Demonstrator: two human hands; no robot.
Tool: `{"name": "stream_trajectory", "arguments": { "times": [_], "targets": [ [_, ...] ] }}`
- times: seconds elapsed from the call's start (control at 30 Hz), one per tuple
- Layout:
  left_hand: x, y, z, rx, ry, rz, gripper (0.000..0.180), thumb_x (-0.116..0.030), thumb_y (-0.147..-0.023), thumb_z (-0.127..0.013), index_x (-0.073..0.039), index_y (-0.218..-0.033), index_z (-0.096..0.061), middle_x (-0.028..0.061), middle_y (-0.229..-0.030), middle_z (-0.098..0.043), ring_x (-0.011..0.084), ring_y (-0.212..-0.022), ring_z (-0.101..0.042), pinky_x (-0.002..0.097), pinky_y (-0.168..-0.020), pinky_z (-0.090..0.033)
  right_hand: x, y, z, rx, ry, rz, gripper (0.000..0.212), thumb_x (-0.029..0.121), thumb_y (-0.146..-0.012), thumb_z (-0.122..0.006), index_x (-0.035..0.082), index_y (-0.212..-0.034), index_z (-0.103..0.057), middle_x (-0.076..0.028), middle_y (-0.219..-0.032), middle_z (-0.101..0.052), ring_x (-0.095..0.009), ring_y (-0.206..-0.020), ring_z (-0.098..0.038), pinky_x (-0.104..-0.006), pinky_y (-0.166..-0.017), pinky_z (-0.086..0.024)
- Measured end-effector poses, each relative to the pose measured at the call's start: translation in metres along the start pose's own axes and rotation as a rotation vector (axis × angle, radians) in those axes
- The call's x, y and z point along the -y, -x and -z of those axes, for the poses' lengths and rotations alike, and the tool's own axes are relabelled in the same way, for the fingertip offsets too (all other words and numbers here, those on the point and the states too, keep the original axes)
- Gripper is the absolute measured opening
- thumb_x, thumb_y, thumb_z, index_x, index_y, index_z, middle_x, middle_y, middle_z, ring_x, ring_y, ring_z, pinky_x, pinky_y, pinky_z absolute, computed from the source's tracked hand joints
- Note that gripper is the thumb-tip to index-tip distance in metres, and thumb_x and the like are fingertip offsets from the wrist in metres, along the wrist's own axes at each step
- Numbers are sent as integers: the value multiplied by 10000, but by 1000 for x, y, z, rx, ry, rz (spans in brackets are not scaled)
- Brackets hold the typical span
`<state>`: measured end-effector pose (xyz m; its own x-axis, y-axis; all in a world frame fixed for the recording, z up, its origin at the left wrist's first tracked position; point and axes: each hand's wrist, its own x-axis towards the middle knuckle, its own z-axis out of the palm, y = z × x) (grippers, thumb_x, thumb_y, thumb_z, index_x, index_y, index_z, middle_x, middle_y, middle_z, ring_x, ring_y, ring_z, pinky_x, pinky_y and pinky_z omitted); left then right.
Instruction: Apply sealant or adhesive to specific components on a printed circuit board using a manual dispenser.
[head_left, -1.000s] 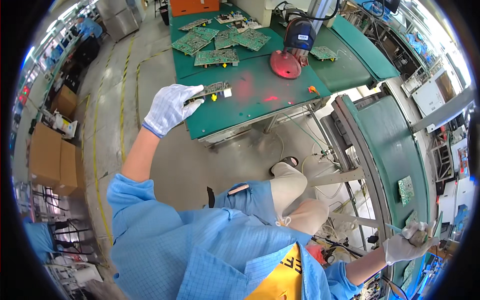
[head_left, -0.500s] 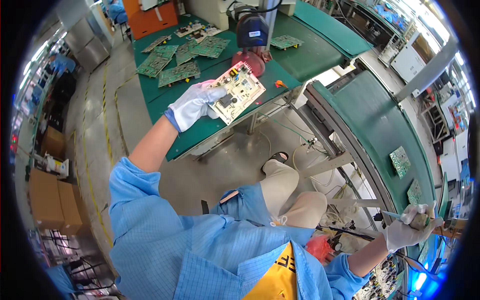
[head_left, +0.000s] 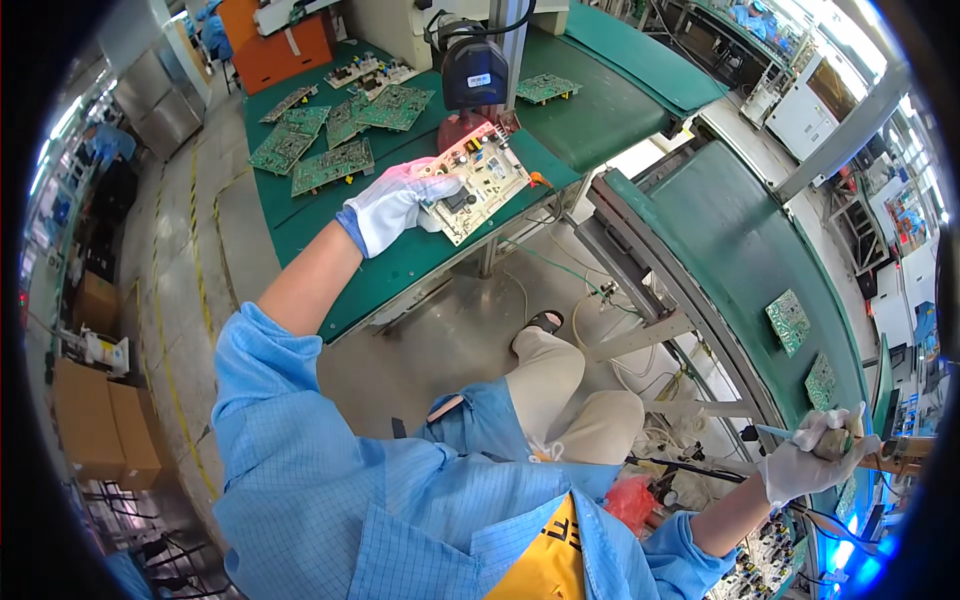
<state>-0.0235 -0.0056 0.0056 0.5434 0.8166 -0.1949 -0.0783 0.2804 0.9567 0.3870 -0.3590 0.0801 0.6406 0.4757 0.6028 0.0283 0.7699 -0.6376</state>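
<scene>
My white-gloved left hand (head_left: pixel 395 207) is closed on the left edge of a cream circuit board (head_left: pixel 478 185) with components on its face. The board is held in front of a dark scanner-like head (head_left: pixel 474 75) on a metal post, and reddish light falls on the board's top and the glove. Far to the right, my gloved right hand (head_left: pixel 805 465) has its fingers curled round a small greyish-green object (head_left: pixel 832 444), too small to name. A thin pale blue stick-like tool (head_left: pixel 775 432) pokes out beside those fingers.
Several green circuit boards (head_left: pixel 333 167) lie on the green table (head_left: pixel 400 262) at the left. A curved green conveyor (head_left: pixel 735 245) on the right carries more boards (head_left: pixel 788 322). Between table and conveyor hang cables (head_left: pixel 560 258). An orange bin (head_left: pixel 262 45) stands at the far left.
The whole view has shifted a little, with the background sliding left. Against the scanner-like head, the cream board sits slightly further right. Both hands keep their grip.
</scene>
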Motion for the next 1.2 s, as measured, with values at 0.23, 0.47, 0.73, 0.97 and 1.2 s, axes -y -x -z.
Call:
{"name": "stream_trajectory", "arguments": {
  "times": [0.23,0.47,0.73,0.97,1.2],
  "targets": [
    [0,-4,17,23,67,-51,372,-237,-871,-646,-58,-1180,-544,29,-987,-662,110,-805,-653,215,-583,-505,-10,-1,-3,-100,149,164,474,337,-976,-470,-101,-1149,-514,-84,-905,-555,-143,-728,-525,-210,-500,-357],
    [-9,-20,6,-143,584,24,245,-182,-943,-529,-54,-1143,-588,81,-949,-670,115,-581,-621,205,-471,-553,-3,0,-14,-238,67,112,408,329,-995,-418,-47,-1093,-541,-96,-859,-575,-111,-632,-489,-201,-451,-347],
    [-10,-16,-11,-32,501,73,257,-200,-937,-548,-30,-1128,-579,92,-958,-666,139,-673,-653,231,-560,-568,-4,6,-19,-162,209,153,389,340,-1000,-406,-14,-1057,-556,-83,-774,-540,-89,-462,-399,-181,-411,-313],
    [-15,30,-59,114,-380,-81,553,-202,-764,-753,-18,-1235,-530,40,-1030,-639,107,-867,-616,260,-725,-514,-14,6,-29,-247,390,278,384,333,-1011,-375,-4,-1051,-556,-68,-769,-522,-71,-462,-372,-167,-452,-325],
    [-14,11,-67,248,-726,-300,726,-332,-749,-731,33,-1307,-443,129,-1183,-585,156,-1024,-591,282,-854,-496,-13,4,-35,-179,342,251,380,333,-1015,-368,4,-1051,-556,-57,-754,-515,-65,-449,-363,-163,-425,-306]
  ]
}}
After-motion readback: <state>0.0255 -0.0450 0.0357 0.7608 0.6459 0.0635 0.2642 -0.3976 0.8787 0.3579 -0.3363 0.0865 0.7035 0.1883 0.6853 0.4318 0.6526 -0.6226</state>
